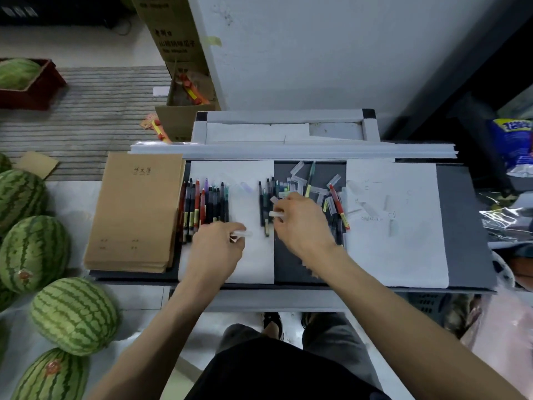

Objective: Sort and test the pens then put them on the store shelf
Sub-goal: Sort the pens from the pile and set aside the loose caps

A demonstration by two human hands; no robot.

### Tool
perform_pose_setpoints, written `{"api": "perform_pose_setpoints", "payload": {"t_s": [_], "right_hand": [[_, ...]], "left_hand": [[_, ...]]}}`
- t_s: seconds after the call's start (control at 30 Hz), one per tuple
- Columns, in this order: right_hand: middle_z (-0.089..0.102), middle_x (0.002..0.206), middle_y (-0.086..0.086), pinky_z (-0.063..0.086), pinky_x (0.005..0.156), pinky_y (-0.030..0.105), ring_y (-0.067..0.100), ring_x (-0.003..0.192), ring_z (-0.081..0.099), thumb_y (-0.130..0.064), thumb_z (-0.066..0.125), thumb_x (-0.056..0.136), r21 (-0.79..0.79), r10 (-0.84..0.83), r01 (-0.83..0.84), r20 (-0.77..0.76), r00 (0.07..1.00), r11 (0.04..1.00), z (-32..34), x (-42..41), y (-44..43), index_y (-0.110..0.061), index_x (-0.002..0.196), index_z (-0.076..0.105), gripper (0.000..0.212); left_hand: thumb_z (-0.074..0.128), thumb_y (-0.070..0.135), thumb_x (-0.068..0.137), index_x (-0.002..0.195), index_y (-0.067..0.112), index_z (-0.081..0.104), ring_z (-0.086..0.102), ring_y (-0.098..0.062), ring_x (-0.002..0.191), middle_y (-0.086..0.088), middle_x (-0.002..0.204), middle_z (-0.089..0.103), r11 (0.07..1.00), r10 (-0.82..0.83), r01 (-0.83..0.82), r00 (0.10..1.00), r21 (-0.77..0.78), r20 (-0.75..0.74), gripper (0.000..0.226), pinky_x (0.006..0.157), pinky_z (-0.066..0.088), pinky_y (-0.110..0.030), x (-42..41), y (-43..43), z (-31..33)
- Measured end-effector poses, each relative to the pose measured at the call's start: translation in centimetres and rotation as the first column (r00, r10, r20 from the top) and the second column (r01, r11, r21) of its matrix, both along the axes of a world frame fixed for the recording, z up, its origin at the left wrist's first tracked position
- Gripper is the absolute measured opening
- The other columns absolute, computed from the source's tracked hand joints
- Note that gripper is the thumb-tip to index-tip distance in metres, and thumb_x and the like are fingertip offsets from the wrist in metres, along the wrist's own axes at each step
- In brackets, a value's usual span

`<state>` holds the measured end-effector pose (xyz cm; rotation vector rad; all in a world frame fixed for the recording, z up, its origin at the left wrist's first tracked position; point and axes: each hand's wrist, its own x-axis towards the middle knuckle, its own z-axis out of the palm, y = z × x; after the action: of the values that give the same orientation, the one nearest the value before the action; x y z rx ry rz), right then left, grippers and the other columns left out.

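Left hand point(216, 249): a clear plastic pen cap point(243, 234) is pinched, over the white paper sheet point(256, 264).
Right hand point(300, 223): a second clear cap point(276, 214) is gripped.
Sorted coloured pens point(204, 203): laid near the dark bench's point(464, 226) left edge, beside brown paper notebooks point(135, 212).

Stack of brown paper notebooks point(135, 212) on left end of dark bench point(464, 226). 5 striped green watermelons point(72, 313) on floor at left; 1 more in a red crate point(37, 88). Open brown cardboard box point(184, 116) behind bench, w/ orange-red packets inside.
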<state>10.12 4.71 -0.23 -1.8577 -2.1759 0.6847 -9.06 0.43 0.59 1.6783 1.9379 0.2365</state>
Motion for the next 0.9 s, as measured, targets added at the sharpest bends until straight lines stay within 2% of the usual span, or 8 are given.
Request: {"api": "perform_pose_setpoints", "payload": {"t_s": [0.1, 0.23, 0.37, 0.5, 0.57, 0.7, 0.8, 0.9], "right_hand": [[0.066, 0.106, 0.007, 0.055, 0.076, 0.038, 0.031, 0.091, 0.065, -0.014, 0.064, 0.086, -0.033, -0.113, 0.113, 0.018, 0.993, 0.993, 0.6, 4.8, -0.4, -0.012, 0.097, 0.075, 0.015], [0.066, 0.104, 0.008, 0.056, 0.075, 0.041, 0.035, 0.086, 0.065, -0.010, 0.063, 0.084, -0.047, -0.276, 0.277, 0.042, 0.960, 0.960, 1.1, 11.4, -1.5, -0.011, 0.095, 0.075, 0.016], [0.069, 0.108, 0.008, 0.057, 0.077, 0.040, 0.033, 0.087, 0.067, -0.010, 0.067, 0.088, -0.020, -0.403, 0.405, 0.068, 0.913, 0.914, 1.0, 16.8, -2.1, -0.010, 0.103, 0.076, 0.018], [0.069, 0.108, 0.010, 0.058, 0.076, 0.040, 0.033, 0.087, 0.068, -0.010, 0.069, 0.088, -0.046, -0.485, 0.488, 0.072, 0.872, 0.872, 0.2, 19.9, -2.2, -0.008, 0.104, 0.076, 0.018], [0.069, 0.107, 0.010, 0.059, 0.075, 0.042, 0.034, 0.087, 0.067, -0.010, 0.070, 0.087, -0.072, -0.515, 0.521, 0.088, 0.853, 0.851, -0.5, 21.7, -2.2, -0.008, 0.103, 0.075, 0.017], [0.069, 0.112, 0.011, 0.059, 0.078, 0.043, 0.033, 0.093, 0.068, -0.011, 0.072, 0.087, -0.081, -0.507, 0.512, 0.076, 0.859, 0.855, -0.8, 21.6, -1.9, -0.008, 0.108, 0.074, 0.022], [0.068, 0.114, 0.010, 0.059, 0.080, 0.042, 0.033, 0.094, 0.069, -0.012, 0.072, 0.087, -0.095, -0.494, 0.500, 0.081, 0.866, 0.861, -0.9, 21.5, -1.9, -0.009, 0.111, 0.074, 0.024], [0.067, 0.118, 0.006, 0.059, 0.079, 0.042, 0.030, 0.098, 0.068, -0.014, 0.069, 0.090, -0.092, -0.484, 0.494, 0.111, 0.868, 0.865, -0.5, 21.6, -2.1, -0.013, 0.117, 0.072, 0.027]], "left_hand": [[0.071, 0.018, 0.093, 0.119, 0.025, 0.079, 0.067, -0.020, 0.075, -0.005, 0.097, 0.076, 0.992, -0.120, 0.120, 0.993, 0.046, 0.000, 0.028, 0.077, 0.052, -0.028, 3.5, 2.3, 0.3], [0.073, 0.013, 0.090, 0.107, 0.029, 0.082, 0.062, -0.018, 0.071, -0.002, 0.092, 0.076, 0.961, -0.262, 0.252, 0.962, 0.118, 0.080, 0.025, 0.071, 0.044, -0.025, 9.8, 4.9, 0.9], [0.069, 0.014, 0.090, 0.100, 0.028, 0.081, 0.070, -0.017, 0.079, 0.003, 0.088, 0.077, 0.920, -0.389, 0.377, 0.911, 0.110, 0.137, 0.021, 0.073, 0.053, -0.028, 16.0, 7.1, 0.7], [0.065, 0.013, 0.092, 0.119, 0.020, 0.078, 0.073, -0.020, 0.092, -0.005, 0.113, 0.076, 0.880, -0.475, 0.471, 0.867, 0.062, 0.148, 0.031, 0.086, 0.058, -0.032, 21.3, 8.1, -0.3], [0.064, 0.014, 0.092, 0.122, 0.021, 0.076, 0.073, -0.022, 0.099, -0.005, 0.121, 0.075, 0.849, -0.522, 0.528, 0.837, 0.008, 0.161, 0.033, 0.091, 0.058, -0.035, 24.3, 8.3, -1.0], [0.064, 0.015, 0.092, 0.125, 0.024, 0.074, 0.070, -0.021, 0.111, -0.003, 0.124, 0.074, 0.856, -0.508, 0.516, 0.850, -0.030, 0.142, 0.036, 0.095, 0.057, -0.037, 25.4, 8.6, -1.5], [0.065, 0.014, 0.095, 0.131, 0.024, 0.070, 0.068, -0.020, 0.109, -0.002, 0.123, 0.073, 0.859, -0.502, 0.511, 0.855, -0.040, 0.131, 0.038, 0.091, 0.053, -0.029, 25.3, 8.5, -2.2], [0.066, 0.015, 0.095, 0.132, 0.024, 0.069, 0.068, -0.021, 0.105, -0.002, 0.121, 0.071, 0.850, -0.516, 0.526, 0.844, -0.035, 0.146, 0.038, 0.094, 0.056, -0.034, 24.9, 8.5, -2.1]]}}
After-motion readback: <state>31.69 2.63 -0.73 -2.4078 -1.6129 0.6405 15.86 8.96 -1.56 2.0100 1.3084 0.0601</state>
